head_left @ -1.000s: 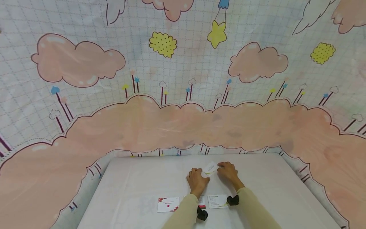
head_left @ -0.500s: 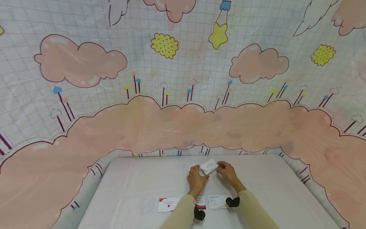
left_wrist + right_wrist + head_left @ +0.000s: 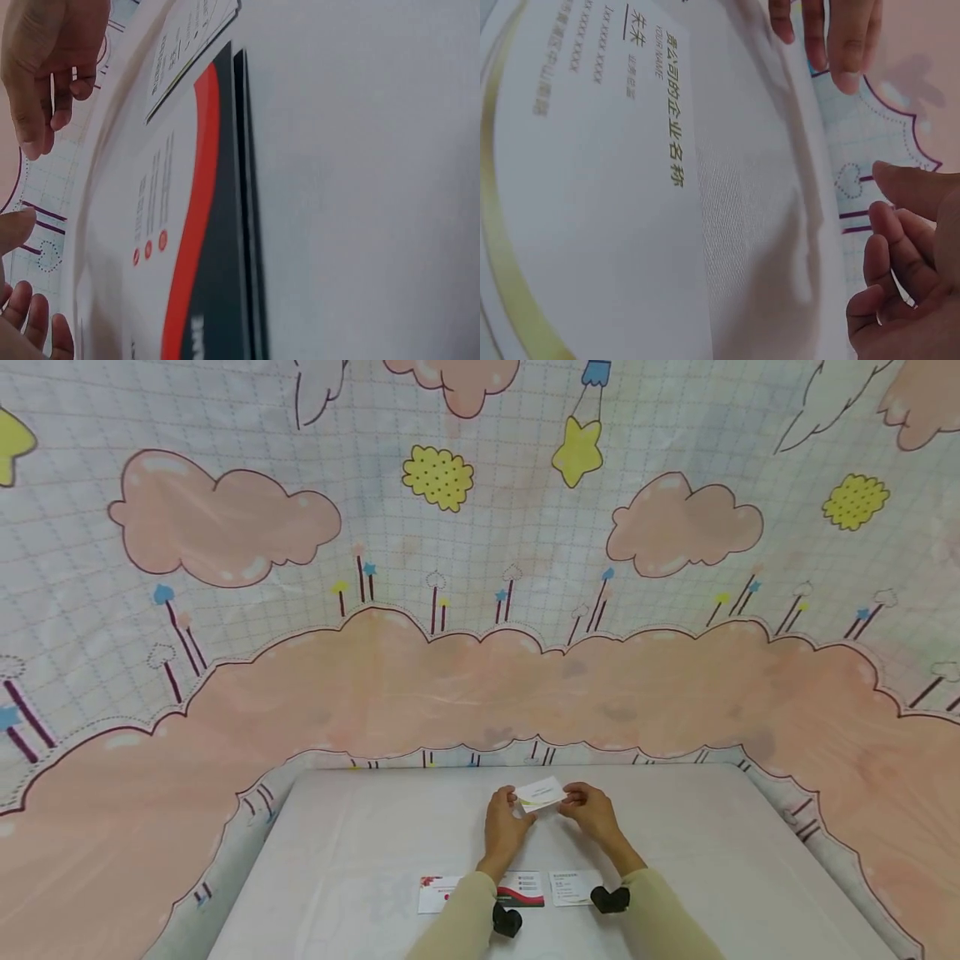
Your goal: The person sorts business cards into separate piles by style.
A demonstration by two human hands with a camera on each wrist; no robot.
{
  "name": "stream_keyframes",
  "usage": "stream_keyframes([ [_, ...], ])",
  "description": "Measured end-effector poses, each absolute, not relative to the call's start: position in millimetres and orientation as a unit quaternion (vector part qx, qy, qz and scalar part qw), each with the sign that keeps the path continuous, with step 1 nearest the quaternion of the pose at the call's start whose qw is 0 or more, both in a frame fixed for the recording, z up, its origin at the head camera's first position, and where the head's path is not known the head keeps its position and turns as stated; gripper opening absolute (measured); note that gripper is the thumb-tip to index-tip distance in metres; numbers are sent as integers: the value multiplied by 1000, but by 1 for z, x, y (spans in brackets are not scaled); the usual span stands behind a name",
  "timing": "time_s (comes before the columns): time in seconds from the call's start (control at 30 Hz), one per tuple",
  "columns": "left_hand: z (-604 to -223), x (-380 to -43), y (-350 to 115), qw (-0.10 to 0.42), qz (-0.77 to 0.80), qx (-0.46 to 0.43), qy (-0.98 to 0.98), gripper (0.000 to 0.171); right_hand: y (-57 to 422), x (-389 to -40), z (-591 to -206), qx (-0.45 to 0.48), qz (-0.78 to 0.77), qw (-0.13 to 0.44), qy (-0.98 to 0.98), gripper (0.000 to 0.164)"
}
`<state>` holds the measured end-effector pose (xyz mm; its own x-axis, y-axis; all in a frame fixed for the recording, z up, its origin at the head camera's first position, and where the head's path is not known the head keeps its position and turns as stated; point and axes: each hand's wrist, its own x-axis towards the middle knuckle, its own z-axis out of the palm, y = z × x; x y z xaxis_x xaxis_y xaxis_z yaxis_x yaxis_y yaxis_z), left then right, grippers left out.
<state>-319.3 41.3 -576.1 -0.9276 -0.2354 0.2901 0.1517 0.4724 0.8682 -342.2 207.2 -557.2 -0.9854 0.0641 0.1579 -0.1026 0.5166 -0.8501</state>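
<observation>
A white business card (image 3: 540, 792) with a yellow-green lower edge is held between both hands toward the far side of the table. My left hand (image 3: 504, 827) grips its left end, the thumb at the lower edge. At the right end, my right hand (image 3: 591, 814) pinches the card. Below the wrists lie other business cards: a white one with red decoration (image 3: 435, 893), one with a red-and-dark band (image 3: 525, 890) and a white one with text (image 3: 572, 887). In the left wrist view the red-and-dark card (image 3: 199, 225) looks like a stack.
A white-covered table (image 3: 360, 835) spreads around the cards. Behind it hangs a patterned cloth (image 3: 450, 685) with clouds and stars. The left sleeve (image 3: 465, 914) covers part of the red-decorated card, and a black wrist camera (image 3: 610, 899) overlaps the white text card.
The held card has turned from a steep slant to nearly level and shifted slightly left between the hands. The left forearm has moved left, uncovering more of the red-and-dark card.
</observation>
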Motion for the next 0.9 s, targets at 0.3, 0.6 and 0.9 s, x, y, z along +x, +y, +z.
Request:
stream_keyframes([
  [0.3, -567, -314, 29, 164, -527, -23, -833, 57, 208, -331, -556, 3, 493, 115, -862, 28],
  [0.6, -561, -307, 15, 139, -531, -54, -834, 56, 206, -323, -549, 16, 512, 115, -851, 29],
  [0.9, -556, -298, 4, 145, -531, -90, -830, 55, 206, -311, -544, 47, 511, 116, -850, 32],
])
